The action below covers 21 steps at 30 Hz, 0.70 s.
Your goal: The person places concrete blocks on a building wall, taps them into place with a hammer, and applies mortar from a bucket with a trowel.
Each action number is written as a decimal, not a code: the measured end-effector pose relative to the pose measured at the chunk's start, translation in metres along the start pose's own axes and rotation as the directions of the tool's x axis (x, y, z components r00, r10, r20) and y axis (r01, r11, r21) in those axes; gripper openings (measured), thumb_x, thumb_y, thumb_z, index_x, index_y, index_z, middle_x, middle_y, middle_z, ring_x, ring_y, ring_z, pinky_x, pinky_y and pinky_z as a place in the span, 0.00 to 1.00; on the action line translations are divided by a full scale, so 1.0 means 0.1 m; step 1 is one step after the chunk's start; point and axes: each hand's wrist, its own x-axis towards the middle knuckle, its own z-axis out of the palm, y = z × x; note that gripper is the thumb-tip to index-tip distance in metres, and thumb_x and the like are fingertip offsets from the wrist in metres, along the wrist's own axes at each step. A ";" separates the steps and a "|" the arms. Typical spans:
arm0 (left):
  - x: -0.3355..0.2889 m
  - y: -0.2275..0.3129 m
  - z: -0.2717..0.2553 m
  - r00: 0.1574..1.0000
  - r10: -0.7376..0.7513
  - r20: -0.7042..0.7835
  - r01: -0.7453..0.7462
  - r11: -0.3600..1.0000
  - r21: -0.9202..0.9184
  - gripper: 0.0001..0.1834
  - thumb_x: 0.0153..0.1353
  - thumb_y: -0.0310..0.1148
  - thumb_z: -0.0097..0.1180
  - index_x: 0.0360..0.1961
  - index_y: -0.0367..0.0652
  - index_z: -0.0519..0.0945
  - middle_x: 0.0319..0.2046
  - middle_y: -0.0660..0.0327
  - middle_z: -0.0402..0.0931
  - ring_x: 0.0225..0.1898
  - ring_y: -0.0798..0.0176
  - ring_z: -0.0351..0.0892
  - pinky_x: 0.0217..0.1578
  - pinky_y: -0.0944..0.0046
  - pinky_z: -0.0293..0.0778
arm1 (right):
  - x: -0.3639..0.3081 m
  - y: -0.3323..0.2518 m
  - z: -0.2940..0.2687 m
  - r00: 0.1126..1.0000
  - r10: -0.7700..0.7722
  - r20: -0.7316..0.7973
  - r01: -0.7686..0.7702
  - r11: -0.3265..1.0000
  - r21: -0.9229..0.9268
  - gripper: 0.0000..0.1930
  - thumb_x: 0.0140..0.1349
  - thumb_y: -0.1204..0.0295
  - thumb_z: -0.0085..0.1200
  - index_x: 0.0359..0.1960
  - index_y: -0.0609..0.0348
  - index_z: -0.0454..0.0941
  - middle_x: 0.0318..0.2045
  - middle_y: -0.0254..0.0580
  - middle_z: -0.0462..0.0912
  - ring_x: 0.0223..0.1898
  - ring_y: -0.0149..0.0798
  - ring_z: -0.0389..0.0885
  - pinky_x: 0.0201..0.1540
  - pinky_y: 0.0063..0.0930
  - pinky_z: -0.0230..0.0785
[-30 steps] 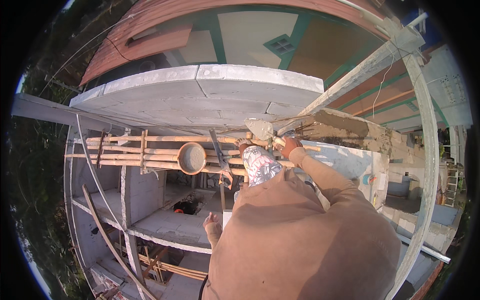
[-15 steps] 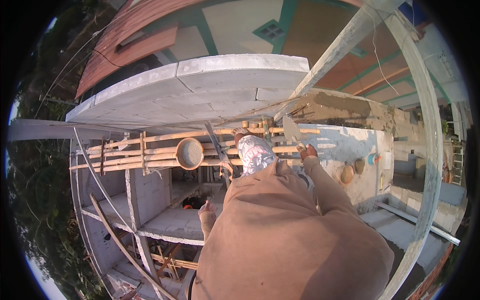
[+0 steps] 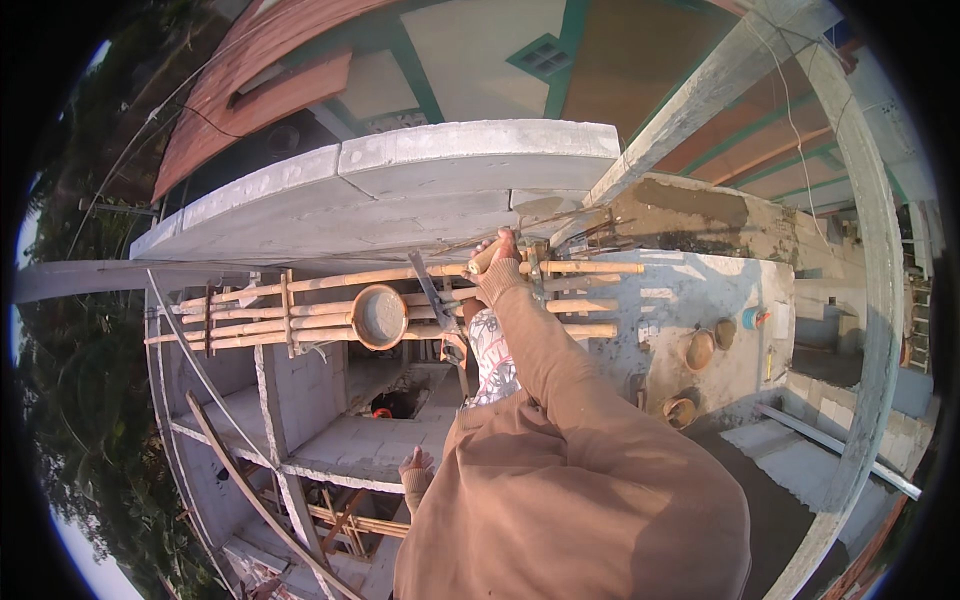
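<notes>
My right hand (image 3: 493,268) is closed round the wooden handle of a trowel (image 3: 484,260), held up close to the pale block wall (image 3: 430,180). The blade is mostly hidden by the hand or blends with the wall. Low at my left side hangs my left hand (image 3: 416,463), apparently loose and holding nothing. Left of the trowel, a round basin (image 3: 380,317) with grey wet mortar rests on the bamboo poles (image 3: 250,312). A damp-looking patch (image 3: 540,205) marks the wall just beyond my right hand.
Bamboo scaffold poles run sideways below the wall, crossed by an upright board (image 3: 432,290). Deep openings and concrete ledges (image 3: 350,445) lie below left. Timber posts (image 3: 840,300) frame the right, and pots (image 3: 700,348) stand on a lower grey slab (image 3: 750,290).
My right hand has swung with the trowel from the right, over to the wall in front of me. My left hand has dropped slightly lower. My body has leaned a little.
</notes>
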 end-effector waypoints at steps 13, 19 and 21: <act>-0.48 -0.28 0.02 0.976 -0.201 -0.080 0.174 0.949 -0.263 0.26 0.62 0.46 0.63 0.49 0.33 0.77 0.40 0.51 0.82 0.38 0.55 0.84 0.33 0.57 0.79 | 0.29 0.63 0.60 0.999 0.032 0.035 -0.038 0.975 0.219 0.10 0.59 0.65 0.59 0.30 0.51 0.70 0.16 0.35 0.69 0.17 0.36 0.68 0.21 0.39 0.63; -0.37 -0.05 -0.02 0.977 -0.186 -0.102 0.148 0.941 -0.303 0.25 0.63 0.46 0.61 0.49 0.33 0.77 0.42 0.53 0.82 0.39 0.55 0.84 0.36 0.57 0.80 | 0.03 0.56 0.61 0.925 0.005 -0.379 0.035 0.994 0.100 0.18 0.63 0.58 0.57 0.25 0.58 0.68 0.16 0.36 0.69 0.17 0.36 0.68 0.21 0.34 0.67; -0.32 0.11 0.10 0.988 -0.126 -0.089 0.103 0.968 -0.230 0.25 0.63 0.48 0.60 0.48 0.34 0.77 0.41 0.54 0.82 0.40 0.56 0.84 0.37 0.58 0.80 | 0.14 0.31 0.70 0.945 -0.069 -0.319 0.087 0.995 0.042 0.19 0.64 0.57 0.56 0.29 0.61 0.67 0.18 0.38 0.70 0.17 0.36 0.68 0.21 0.33 0.67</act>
